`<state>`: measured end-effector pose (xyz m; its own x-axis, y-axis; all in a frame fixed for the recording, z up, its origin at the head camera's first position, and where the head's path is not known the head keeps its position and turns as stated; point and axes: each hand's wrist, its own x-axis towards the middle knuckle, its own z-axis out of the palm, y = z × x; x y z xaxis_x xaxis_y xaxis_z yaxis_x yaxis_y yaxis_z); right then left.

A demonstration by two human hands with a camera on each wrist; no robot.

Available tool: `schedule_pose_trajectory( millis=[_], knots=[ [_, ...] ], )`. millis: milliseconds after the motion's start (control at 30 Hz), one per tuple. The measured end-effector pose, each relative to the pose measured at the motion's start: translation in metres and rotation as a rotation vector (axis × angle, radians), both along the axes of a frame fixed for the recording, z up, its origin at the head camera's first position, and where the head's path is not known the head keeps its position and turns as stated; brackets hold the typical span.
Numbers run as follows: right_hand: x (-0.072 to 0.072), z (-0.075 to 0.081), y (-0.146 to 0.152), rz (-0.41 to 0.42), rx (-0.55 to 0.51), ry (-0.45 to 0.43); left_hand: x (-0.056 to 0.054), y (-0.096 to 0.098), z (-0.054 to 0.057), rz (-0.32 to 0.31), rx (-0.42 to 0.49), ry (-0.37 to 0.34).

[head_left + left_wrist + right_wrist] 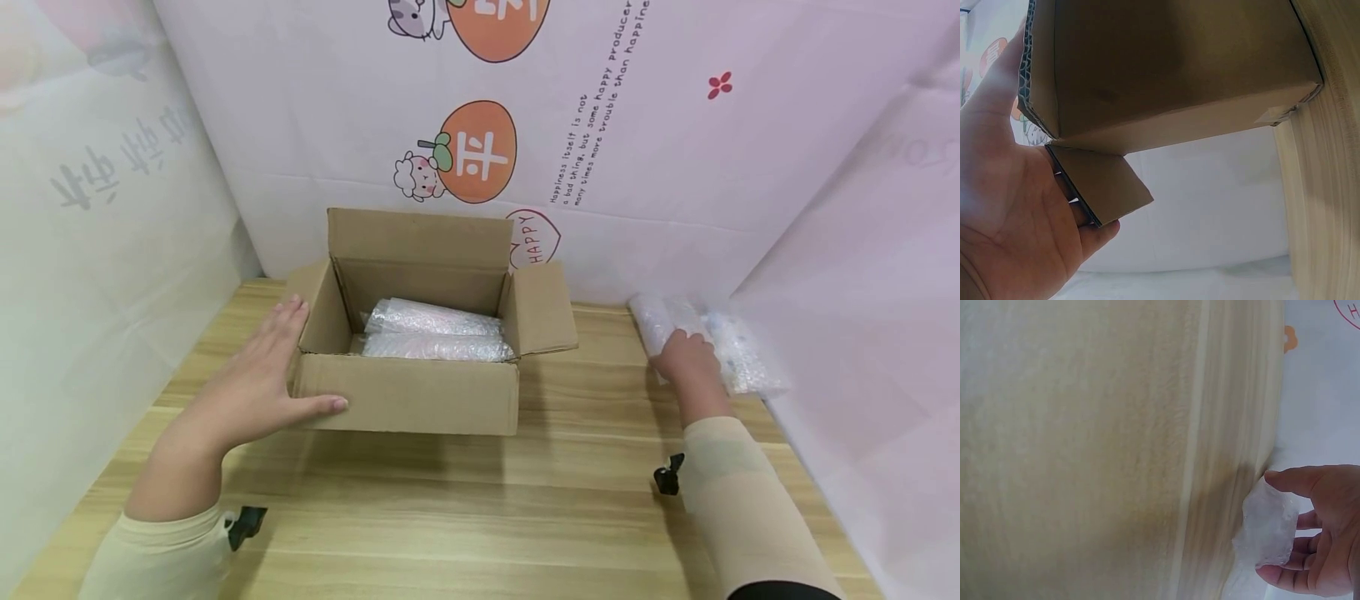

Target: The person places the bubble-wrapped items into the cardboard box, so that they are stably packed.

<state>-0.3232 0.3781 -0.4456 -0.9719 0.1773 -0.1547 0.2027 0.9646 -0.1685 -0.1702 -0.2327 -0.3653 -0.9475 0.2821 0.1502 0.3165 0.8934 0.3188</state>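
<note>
An open cardboard box (pixel 420 396) stands on the table with two bubble-wrapped packages (pixel 437 320) lying side by side in it. My left hand (pixel 251 387) rests at the box's near left corner. Its fingers lie straight along the left flap (pixel 1100 181), and the thumb reaches over the front flap. Off to the right, my right hand (pixel 688 367) grips a bubble-wrapped package (pixel 651 321) between thumb and fingers; the right wrist view shows the end of this package (pixel 1266 525) in the grasp. What the wrapping encloses cannot be made out.
Another bubble-wrapped package (pixel 742 354) lies just right of the right hand, against the right-hand sheet. White printed sheets (pixel 637 150) enclose the wooden table (pixel 465 517) at the back and sides. The box's right flap (pixel 543 308) sticks outward.
</note>
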Motion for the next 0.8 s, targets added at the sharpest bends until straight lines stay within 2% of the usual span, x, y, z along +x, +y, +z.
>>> schedule_pose_trajectory(
  millis=[533,800],
  knots=[
    [0.003,0.020,-0.005,0.063,-0.016,-0.014,-0.001,0.000,-0.002,-0.009,0.000,0.025],
    [0.009,0.038,-0.012,0.125,-0.070,0.041,0.000,0.000,-0.001,-0.005,0.003,0.016]
  ],
)
